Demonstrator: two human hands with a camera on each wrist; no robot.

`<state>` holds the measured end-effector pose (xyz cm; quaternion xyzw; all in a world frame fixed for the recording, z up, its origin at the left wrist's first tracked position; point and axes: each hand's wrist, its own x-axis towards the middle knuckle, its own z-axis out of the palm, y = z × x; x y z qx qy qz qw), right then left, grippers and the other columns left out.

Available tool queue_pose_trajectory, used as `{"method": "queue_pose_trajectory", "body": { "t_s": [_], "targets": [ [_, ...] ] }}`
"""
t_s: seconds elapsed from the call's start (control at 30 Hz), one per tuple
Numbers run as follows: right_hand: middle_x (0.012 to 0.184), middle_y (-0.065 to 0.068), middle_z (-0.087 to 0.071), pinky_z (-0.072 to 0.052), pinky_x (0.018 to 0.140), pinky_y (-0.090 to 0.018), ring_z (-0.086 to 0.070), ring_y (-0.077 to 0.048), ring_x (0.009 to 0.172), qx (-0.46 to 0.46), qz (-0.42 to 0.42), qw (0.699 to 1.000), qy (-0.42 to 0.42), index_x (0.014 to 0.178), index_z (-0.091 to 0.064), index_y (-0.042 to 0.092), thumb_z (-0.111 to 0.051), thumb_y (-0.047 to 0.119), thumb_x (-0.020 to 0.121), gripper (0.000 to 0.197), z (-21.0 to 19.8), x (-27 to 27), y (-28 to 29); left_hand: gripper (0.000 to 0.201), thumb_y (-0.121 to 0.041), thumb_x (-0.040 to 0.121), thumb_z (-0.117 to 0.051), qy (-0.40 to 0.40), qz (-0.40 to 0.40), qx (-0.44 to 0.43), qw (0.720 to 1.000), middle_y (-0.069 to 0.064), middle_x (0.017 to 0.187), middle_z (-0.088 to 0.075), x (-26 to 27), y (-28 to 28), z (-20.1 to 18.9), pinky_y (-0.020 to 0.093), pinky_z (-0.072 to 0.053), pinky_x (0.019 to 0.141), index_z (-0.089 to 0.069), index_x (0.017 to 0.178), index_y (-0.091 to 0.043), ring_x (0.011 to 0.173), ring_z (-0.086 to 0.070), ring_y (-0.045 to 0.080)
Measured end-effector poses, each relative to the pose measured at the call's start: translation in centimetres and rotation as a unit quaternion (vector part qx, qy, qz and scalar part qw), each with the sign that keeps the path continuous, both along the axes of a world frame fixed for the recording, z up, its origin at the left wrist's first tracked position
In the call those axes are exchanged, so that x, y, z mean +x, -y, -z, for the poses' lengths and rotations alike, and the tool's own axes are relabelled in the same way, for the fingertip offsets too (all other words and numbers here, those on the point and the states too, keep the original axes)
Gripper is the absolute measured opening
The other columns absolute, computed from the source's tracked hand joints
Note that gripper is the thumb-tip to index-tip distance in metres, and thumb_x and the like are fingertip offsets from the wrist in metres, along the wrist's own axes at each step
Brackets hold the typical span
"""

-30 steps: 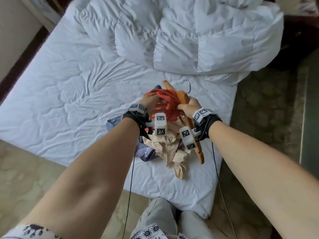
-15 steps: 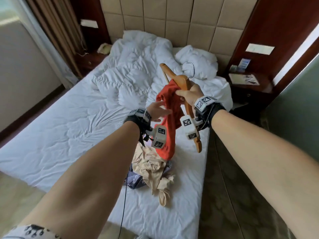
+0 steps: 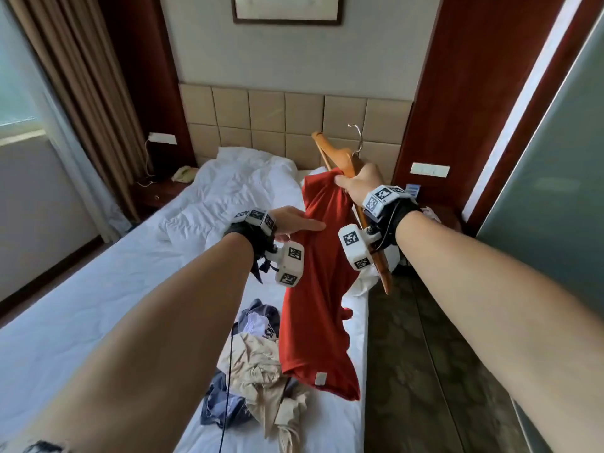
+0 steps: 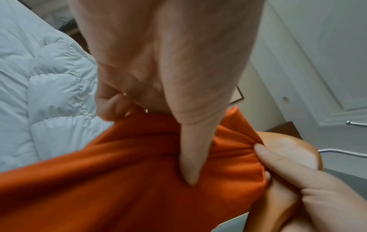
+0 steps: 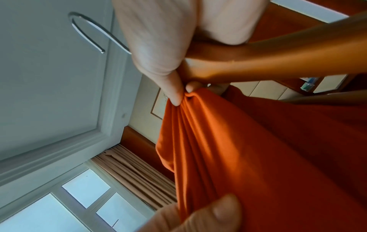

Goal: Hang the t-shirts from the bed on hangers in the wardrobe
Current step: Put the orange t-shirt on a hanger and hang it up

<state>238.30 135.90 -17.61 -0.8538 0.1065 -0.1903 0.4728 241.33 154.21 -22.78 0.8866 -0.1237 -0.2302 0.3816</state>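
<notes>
A red t-shirt (image 3: 313,289) hangs full length over the bed's right edge. My right hand (image 3: 343,181) holds it up, pinching its bunched top (image 5: 183,94) against a wooden hanger (image 3: 336,155), whose metal hook (image 3: 359,138) points up. The hanger's lower arm runs down under that wrist. Lower and to the left, my left hand (image 3: 300,228) holds the shirt's side. Its thumb (image 4: 190,172) lies across the front of the cloth (image 4: 119,180), with the fingers curled at the edge. Part of the hanger is hidden behind the cloth and my right hand.
More crumpled shirts lie on the bed (image 3: 98,289) below the red one: a beige one (image 3: 258,364) and a dark blue one (image 3: 222,407). A white duvet (image 3: 235,191) is heaped by the headboard. A frosted panel (image 3: 555,191) and dark carpet (image 3: 425,354) lie to the right.
My right hand has lifted the hanger and red shirt off the bed, so the bunched shirt now hangs long. My left hand has slid lower down the cloth. My view tilted up.
</notes>
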Motion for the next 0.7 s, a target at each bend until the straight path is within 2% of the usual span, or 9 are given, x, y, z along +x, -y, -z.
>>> {"method": "queue_pose_trajectory", "body": {
  "t_s": [0.03, 0.1, 0.17, 0.27, 0.3, 0.4, 0.5, 0.6, 0.7],
  "targets": [
    [0.088, -0.001, -0.065, -0.043, 0.073, -0.025, -0.065, -0.025, 0.086, -0.01, 0.013, 1.0, 0.005, 0.101, -0.065, 0.01, -0.074, 0.027, 0.082, 0.027, -0.3, -0.1, 0.0, 0.065, -0.068, 0.068, -0.071, 0.011, 0.012, 0.029, 0.999, 0.004, 0.082, -0.067, 0.1, 0.0, -0.2, 0.025, -0.047, 0.061, -0.07, 0.099, -0.011, 0.067, -0.058, 0.017],
    [0.085, -0.004, -0.067, -0.052, 0.077, -0.031, -0.066, -0.027, 0.084, -0.024, 0.038, 0.999, 0.001, 0.095, -0.065, 0.012, -0.074, 0.03, 0.079, 0.025, -0.7, -0.2, -0.1, 0.04, -0.052, 0.085, -0.067, 0.042, -0.009, 0.022, 0.999, 0.0, 0.069, -0.058, 0.5, 0.3, -0.5, 0.019, -0.039, 0.048, -0.067, 0.09, -0.012, 0.056, -0.05, 0.013],
    [0.081, -0.007, -0.069, -0.058, 0.079, -0.041, -0.069, -0.03, 0.079, -0.03, 0.055, 0.998, -0.006, 0.089, -0.064, 0.012, -0.072, 0.033, 0.078, 0.025, -0.9, -0.3, -0.2, 0.021, -0.037, 0.094, -0.062, 0.089, -0.049, -0.02, 0.995, 0.0, 0.071, -0.055, 0.9, 0.3, -1.0, 0.018, -0.042, 0.045, -0.065, 0.096, -0.016, 0.058, -0.048, 0.011],
    [0.085, -0.008, -0.073, -0.06, 0.078, -0.043, -0.071, -0.03, 0.077, -0.029, 0.075, 0.997, -0.016, 0.097, -0.065, 0.014, -0.072, 0.037, 0.073, 0.034, -0.8, -0.1, -0.6, 0.018, -0.027, 0.098, -0.056, 0.152, -0.059, -0.044, 0.986, 0.004, 0.071, -0.053, 2.1, -0.5, -1.6, 0.018, -0.041, 0.046, -0.064, 0.103, -0.013, 0.06, -0.048, 0.016],
    [0.086, -0.008, -0.073, -0.06, 0.078, -0.044, -0.071, -0.029, 0.078, -0.03, 0.08, 0.996, -0.015, 0.098, -0.064, 0.014, -0.072, 0.039, 0.071, 0.038, -0.7, 0.1, -0.8, 0.022, -0.026, 0.098, -0.055, 0.169, -0.057, -0.048, 0.983, 0.007, 0.074, -0.057, 2.5, -0.9, -1.8, 0.018, -0.044, 0.05, -0.067, 0.106, -0.009, 0.064, -0.053, 0.021],
    [0.096, -0.006, -0.072, -0.058, 0.083, -0.044, -0.07, -0.029, 0.085, -0.034, 0.095, 0.995, 0.002, 0.107, -0.061, 0.017, -0.075, 0.038, 0.07, 0.044, -0.8, 0.5, -1.9, 0.031, -0.026, 0.096, -0.058, 0.185, -0.058, -0.079, 0.978, 0.017, 0.102, -0.069, 3.4, -2.1, -2.1, 0.032, -0.052, 0.082, -0.068, 0.115, -0.004, 0.09, -0.064, 0.03],
    [0.101, -0.005, -0.07, -0.057, 0.084, -0.044, -0.069, -0.028, 0.087, -0.035, 0.109, 0.993, 0.029, 0.108, -0.057, 0.02, -0.076, 0.028, 0.074, 0.04, -1.1, 1.1, -3.2, 0.03, -0.035, 0.092, -0.064, 0.16, -0.049, -0.094, 0.981, 0.009, 0.094, -0.066, 3.9, -3.6, -2.5, 0.032, -0.05, 0.081, -0.069, 0.104, -0.008, 0.085, -0.061, 0.021],
    [0.087, -0.005, -0.073, -0.059, 0.06, -0.029, -0.069, -0.013, 0.059, -0.008, 0.111, 0.993, 0.031, 0.104, -0.054, 0.022, -0.074, 0.022, 0.077, 0.034, -1.3, 1.8, -4.3, 0.026, -0.039, 0.087, -0.07, 0.164, -0.023, -0.065, 0.984, 0.004, 0.082, -0.062, 4.8, -5.0, -2.6, 0.025, -0.046, 0.068, -0.065, 0.089, -0.014, 0.078, -0.058, 0.02],
    [0.074, -0.004, -0.071, -0.043, 0.038, -0.015, -0.058, -0.003, 0.036, 0.005, 0.1, 0.994, 0.041, 0.108, -0.057, 0.017, -0.068, 0.014, 0.079, 0.032, -1.1, 2.7, -5.6, 0.021, -0.03, 0.09, -0.067, 0.195, -0.04, -0.06, 0.978, 0.002, 0.07, -0.055, 6.0, -6.3, -2.8, 0.025, -0.039, 0.058, -0.06, 0.081, -0.013, 0.076, -0.053, 0.022]
  ]
}}
